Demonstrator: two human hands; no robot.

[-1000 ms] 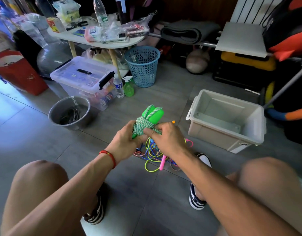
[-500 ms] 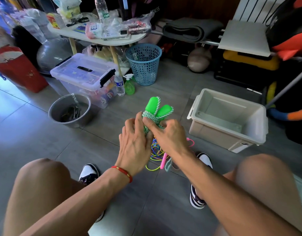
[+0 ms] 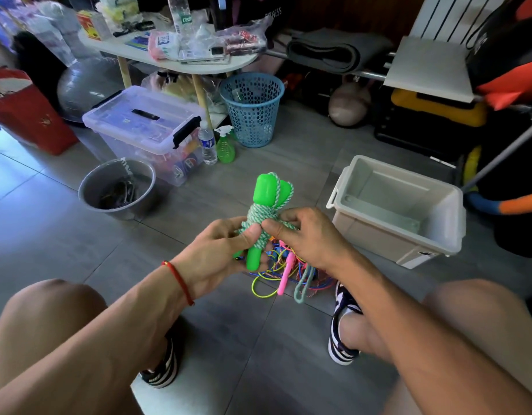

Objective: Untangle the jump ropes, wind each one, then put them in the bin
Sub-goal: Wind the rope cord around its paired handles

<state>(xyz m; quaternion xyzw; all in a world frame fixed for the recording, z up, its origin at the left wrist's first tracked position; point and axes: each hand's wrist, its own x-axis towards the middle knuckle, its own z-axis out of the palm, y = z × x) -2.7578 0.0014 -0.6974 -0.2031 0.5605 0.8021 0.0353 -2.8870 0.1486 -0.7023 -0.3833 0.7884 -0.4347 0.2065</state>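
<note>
On grey floor tiles [image 3: 79,241], both hands [image 3: 216,253] [image 3: 312,238] clamped the wound green rope [image 3: 264,217]; left hand had dropped lower beside the bin [image 3: 456,223].

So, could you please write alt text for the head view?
Both hands, left hand and right hand, hold a green jump rope wound around its handles, above a tangle of coloured ropes on the floor. An empty grey bin stands to the right.

Left hand [image 3: 219,250] has dropped back under the green jump rope [image 3: 263,217], thumb now pressing the wraps; right hand [image 3: 306,238] pinches the cord.
</note>
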